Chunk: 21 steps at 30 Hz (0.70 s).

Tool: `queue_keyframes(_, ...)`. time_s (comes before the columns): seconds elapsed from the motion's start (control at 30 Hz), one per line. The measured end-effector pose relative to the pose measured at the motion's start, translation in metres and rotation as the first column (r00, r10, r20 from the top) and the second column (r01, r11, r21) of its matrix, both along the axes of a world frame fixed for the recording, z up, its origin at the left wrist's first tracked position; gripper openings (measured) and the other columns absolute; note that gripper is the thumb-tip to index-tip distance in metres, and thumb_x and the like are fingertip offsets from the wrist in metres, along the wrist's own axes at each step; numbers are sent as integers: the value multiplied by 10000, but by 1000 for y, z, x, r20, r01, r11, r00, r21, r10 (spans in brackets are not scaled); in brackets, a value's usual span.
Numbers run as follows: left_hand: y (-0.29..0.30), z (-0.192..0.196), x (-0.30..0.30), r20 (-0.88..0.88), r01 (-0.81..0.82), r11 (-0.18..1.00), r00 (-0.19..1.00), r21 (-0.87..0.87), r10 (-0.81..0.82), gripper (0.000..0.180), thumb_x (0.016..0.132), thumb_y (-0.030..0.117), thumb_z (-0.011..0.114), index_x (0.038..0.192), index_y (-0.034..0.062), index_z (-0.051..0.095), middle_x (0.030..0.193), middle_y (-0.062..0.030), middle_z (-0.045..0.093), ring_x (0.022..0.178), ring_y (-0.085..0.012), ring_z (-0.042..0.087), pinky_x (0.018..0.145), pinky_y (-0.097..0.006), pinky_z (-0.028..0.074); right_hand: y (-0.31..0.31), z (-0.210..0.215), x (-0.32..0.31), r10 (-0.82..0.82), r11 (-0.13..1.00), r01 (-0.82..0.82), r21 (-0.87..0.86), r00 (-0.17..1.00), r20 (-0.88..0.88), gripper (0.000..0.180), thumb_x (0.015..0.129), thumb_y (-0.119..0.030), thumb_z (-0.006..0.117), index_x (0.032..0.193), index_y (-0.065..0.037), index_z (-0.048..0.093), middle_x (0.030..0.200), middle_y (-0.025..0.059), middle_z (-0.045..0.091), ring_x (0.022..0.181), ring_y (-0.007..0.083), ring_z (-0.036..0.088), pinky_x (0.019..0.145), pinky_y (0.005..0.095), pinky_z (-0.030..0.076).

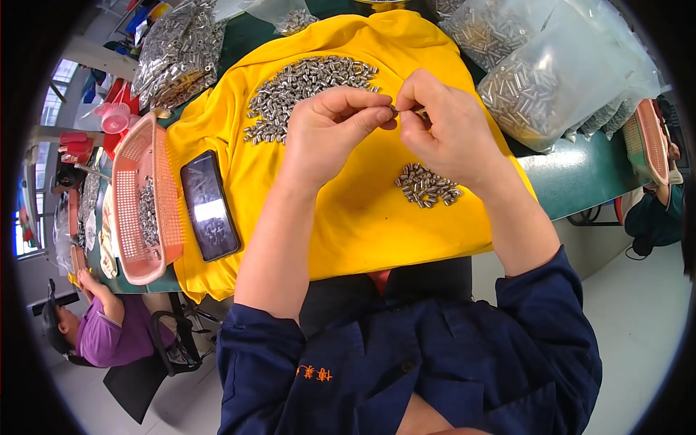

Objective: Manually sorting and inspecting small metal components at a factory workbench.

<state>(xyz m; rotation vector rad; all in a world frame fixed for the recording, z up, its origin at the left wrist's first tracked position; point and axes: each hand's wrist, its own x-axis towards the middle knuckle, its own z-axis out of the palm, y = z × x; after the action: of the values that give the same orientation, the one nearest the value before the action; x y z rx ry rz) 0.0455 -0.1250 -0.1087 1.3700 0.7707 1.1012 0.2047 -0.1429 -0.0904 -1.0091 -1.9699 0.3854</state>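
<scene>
Over the yellow cloth (348, 232) my two hands meet fingertip to fingertip. My left hand (330, 130) is closed in a pinch on a small metal part (394, 111), of which only a dark bit shows between the fingers. Fingers curled, my right hand (446, 127) pinches at the same spot; its fingertips hide what they grip. Behind my left hand spreads a large pile of short silvery metal cylinders (304, 80). A smaller pile of like cylinders (428, 185) lies below my right hand.
Left of the cloth's middle lie a black phone (210, 205) and a pink plastic basket (170, 217) holding metal parts. Clear bags of metal parts (525, 94) stand at the back right, another bag (181, 51) at the back left. A person in purple (116, 330) sits at far left.
</scene>
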Motion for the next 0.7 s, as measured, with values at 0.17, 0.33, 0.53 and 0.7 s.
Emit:
queue_keyframes(0.17,-4,2,6,39,-55,998,998,8,55,105,744,-18,576,847,-34,586,778,-86,614,711,-131,594,660,-219,479,0,-3,-2,-34,999,35,34,999,-17,97,686,-39,498,749,-52,425,574,114,492,529,300,505,475,371,391)
queue_keyframes(0.33,-5,-1,7,63,-80,997,995,11,79,108,740,-23,578,847,-34,586,775,-89,615,709,-132,596,659,-217,481,-1,-1,-1,-32,997,28,-67,998,-60,96,688,-35,495,753,-53,427,577,118,492,526,300,504,474,366,389)
queue_keyframes(0.53,-3,1,7,99,-65,998,993,2,65,100,737,-31,575,837,-34,586,772,-94,614,711,-146,600,661,-222,485,1,-3,-4,-27,999,24,-31,996,-89,99,689,-38,496,758,-50,426,579,121,494,532,304,504,478,366,391)
queue_keyframes(0.7,-2,1,7,41,-56,998,998,-32,57,134,744,-34,564,878,-32,572,804,-94,608,738,-152,598,684,-231,482,1,-1,-1,-35,996,29,-83,997,-76,100,687,-42,502,758,-53,433,595,124,502,549,307,507,488,362,396)
